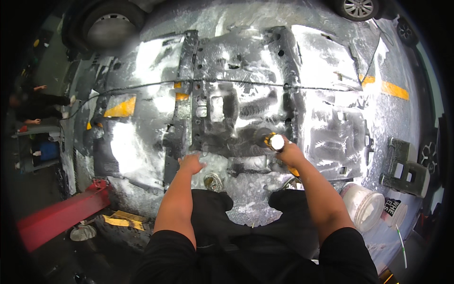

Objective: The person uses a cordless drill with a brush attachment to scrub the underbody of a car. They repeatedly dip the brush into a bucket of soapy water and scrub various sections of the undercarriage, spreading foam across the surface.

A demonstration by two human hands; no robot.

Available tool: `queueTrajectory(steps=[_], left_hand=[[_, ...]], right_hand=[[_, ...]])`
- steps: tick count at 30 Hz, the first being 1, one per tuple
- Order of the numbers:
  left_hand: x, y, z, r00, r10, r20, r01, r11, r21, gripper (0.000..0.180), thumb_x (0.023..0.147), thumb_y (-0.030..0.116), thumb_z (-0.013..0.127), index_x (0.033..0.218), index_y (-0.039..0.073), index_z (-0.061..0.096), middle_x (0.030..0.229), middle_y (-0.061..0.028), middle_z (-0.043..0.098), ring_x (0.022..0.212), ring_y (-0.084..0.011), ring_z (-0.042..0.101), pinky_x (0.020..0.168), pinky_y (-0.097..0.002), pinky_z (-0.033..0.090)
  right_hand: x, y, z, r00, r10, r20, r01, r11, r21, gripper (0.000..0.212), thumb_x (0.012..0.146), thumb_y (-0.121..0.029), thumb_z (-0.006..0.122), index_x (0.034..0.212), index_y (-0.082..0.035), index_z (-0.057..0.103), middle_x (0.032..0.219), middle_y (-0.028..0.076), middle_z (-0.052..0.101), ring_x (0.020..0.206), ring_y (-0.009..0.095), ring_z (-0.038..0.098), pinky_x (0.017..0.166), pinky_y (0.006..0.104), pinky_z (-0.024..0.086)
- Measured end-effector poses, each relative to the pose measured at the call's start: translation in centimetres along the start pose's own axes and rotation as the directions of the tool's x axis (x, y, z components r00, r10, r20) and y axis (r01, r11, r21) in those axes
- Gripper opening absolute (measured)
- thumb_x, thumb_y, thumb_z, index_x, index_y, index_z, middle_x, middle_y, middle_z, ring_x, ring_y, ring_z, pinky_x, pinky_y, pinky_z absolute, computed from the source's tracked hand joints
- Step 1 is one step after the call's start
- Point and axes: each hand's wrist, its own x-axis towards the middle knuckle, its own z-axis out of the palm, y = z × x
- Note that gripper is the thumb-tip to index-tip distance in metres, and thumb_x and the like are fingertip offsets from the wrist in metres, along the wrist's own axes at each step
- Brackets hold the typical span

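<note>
My right hand (289,155) is closed around a yellow-and-black power tool (272,141) that looks like a cordless drill; its round end catches bright light, and the dark round part beyond it is blurred. Beneath it lies a large black moulded car floor panel (227,135), wet and streaked with white foam. My left hand (190,164) rests by the near edge of this panel, thumb and outer finger spread apart, the other fingers partly hidden. More foamy dark panels (105,142) spread out to the left, and another panel (331,132) to the right.
A thin black hose (236,83) crosses the panels. White buckets (362,206) and a grey plastic block (405,170) stand at right. A red lift arm (66,215) reaches in at left. Car wheels (358,7) edge the far side. Another person's hand (40,87) shows far left.
</note>
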Motion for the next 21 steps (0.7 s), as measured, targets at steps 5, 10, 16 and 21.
queueTrajectory(steps=[5,10,16,21], left_hand=[[-12.0,-2.4,-3.1,0.997,0.080,-0.003,-0.078,0.984,0.161,0.079,0.091,0.055,0.071,0.156,0.016,0.048,0.153,-0.0147,0.055,0.147,-0.0353,0.045,0.119,-0.0650,0.031],[-26.1,-1.8,-9.5,0.947,0.310,-0.086,-0.292,0.941,0.172,0.076,0.092,0.051,0.071,0.152,0.009,0.053,0.145,-0.0187,0.061,0.137,-0.0377,0.055,0.116,-0.0507,0.041],[-37.6,1.6,-11.1,0.914,0.356,-0.194,-0.371,0.928,-0.044,0.075,0.093,0.044,0.074,0.152,0.004,0.052,0.140,-0.0289,0.061,0.131,-0.0436,0.058,0.111,-0.0470,0.046],[-42.1,4.0,-8.9,0.905,0.415,-0.090,-0.421,0.905,-0.064,0.072,0.093,0.040,0.076,0.150,0.001,0.053,0.138,-0.0296,0.063,0.129,-0.0426,0.061,0.108,-0.0433,0.049]], right_hand=[[-10.7,4.8,-6.7,0.959,0.284,0.004,-0.283,0.955,0.088,0.098,0.076,-0.028,0.078,0.161,-0.018,0.031,0.119,0.025,0.072,0.112,0.042,0.069,0.094,0.0490,0.056],[-22.5,11.8,-9.3,0.919,0.388,-0.073,-0.373,0.914,0.159,0.099,0.076,-0.027,0.082,0.159,-0.013,0.031,0.118,0.025,0.072,0.109,0.042,0.069,0.092,0.0479,0.057],[-37.1,18.7,-6.8,0.810,0.585,0.043,-0.564,0.757,0.328,0.092,0.077,-0.023,0.084,0.155,-0.010,0.036,0.095,0.020,0.075,0.069,0.028,0.074,0.063,0.0407,0.058],[-45.9,19.9,-6.3,0.683,0.709,0.177,-0.716,0.603,0.351,0.101,0.078,-0.029,0.082,0.160,-0.011,0.026,0.111,0.022,0.075,0.104,0.039,0.072,0.089,0.0450,0.057]])
